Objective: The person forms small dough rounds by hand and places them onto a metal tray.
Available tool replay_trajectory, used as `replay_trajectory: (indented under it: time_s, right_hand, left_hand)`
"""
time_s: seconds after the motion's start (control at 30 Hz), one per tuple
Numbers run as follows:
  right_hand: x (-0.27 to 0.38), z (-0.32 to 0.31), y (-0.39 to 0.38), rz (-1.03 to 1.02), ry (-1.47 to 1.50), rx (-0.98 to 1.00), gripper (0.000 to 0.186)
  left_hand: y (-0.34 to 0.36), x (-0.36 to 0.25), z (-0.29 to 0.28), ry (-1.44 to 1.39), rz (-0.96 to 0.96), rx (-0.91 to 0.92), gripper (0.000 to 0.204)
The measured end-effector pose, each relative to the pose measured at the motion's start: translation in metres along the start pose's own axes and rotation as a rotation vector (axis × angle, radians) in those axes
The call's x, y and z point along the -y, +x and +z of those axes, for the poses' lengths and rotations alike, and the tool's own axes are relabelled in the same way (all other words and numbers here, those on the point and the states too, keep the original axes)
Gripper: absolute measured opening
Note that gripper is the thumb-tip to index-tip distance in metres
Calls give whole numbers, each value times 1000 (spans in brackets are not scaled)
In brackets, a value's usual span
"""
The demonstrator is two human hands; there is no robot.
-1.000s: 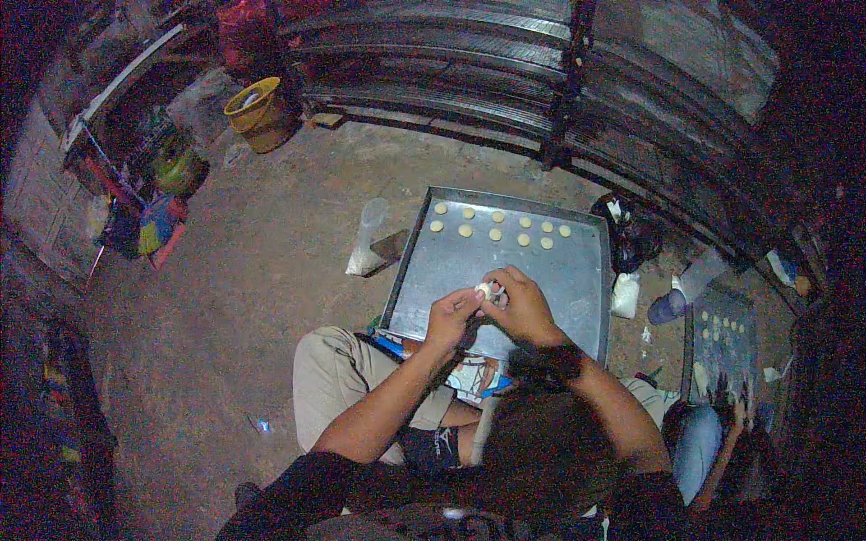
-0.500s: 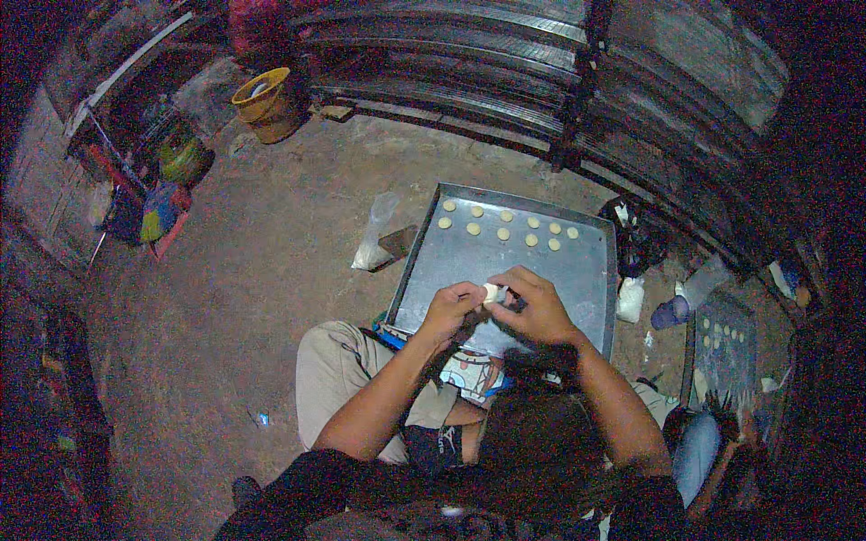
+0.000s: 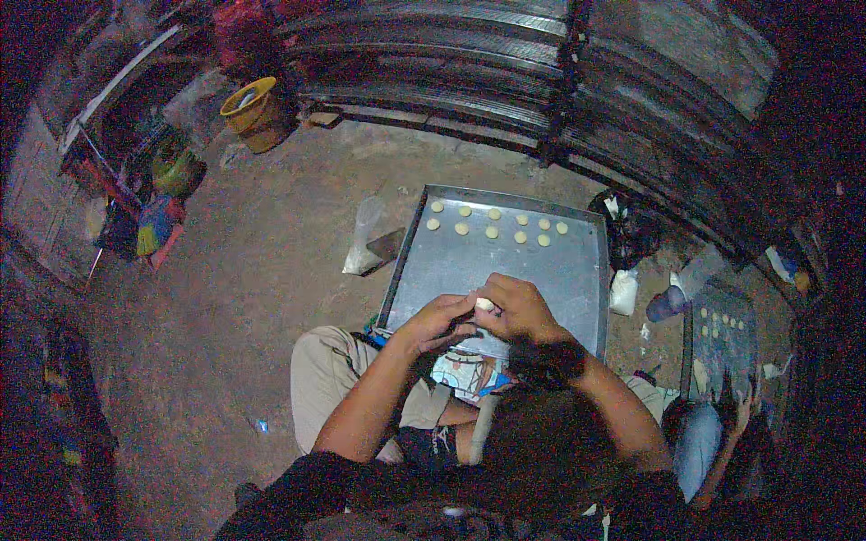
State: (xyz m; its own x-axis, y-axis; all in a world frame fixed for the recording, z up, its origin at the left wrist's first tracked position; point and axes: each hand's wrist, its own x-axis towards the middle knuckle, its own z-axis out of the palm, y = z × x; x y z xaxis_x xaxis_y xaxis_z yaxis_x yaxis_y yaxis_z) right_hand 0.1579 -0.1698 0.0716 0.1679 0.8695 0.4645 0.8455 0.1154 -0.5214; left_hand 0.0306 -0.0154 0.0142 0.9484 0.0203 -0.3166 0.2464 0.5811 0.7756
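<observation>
In the head view, the left hand [image 3: 444, 321] and the right hand [image 3: 519, 308] meet above the near half of a shallow metal baking tray [image 3: 559, 279]. A pale dough piece [image 3: 484, 305] shows between their fingertips. Both grips look closed to a narrow pinch, with the piece held from either side; the fingers hide its underside, and I cannot tell how hard they press. Light, even pressure, turning the piece between thumbs and fingers, should suit something this small and apparently soft; a hard pinch could leave it lopsided. The round, flattened dough discs [image 3: 493, 215] on the tray, six in the back row and five in front, offer a size to match.

As for room, bare metal lies between the front row and the hands, and the right end of that row is open too. The tray's raised rim stands up at the far side, left and right, so a low wrist could catch it. A clear bag of white stuff [image 3: 363, 260] sits just outside the left edge, and a white bag [image 3: 622, 293] outside the right.
</observation>
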Motion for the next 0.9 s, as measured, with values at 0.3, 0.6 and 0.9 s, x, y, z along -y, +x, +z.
replay_trajectory:
  time_s: [0.3, 0.6, 0.9]
  right_hand:
    - [4, -11, 5, 207, 117, 47, 34]
    - [10, -19, -1, 281, 352, 53, 25]
    - [7, 7, -3, 585, 910, -223, 19]
  left_hand:
    - [2, 1, 5, 476, 448, -291, 24]
    - [1, -5, -4, 776, 375, -190, 19]
    - [-2, -2, 21, 224, 412, -170, 19]
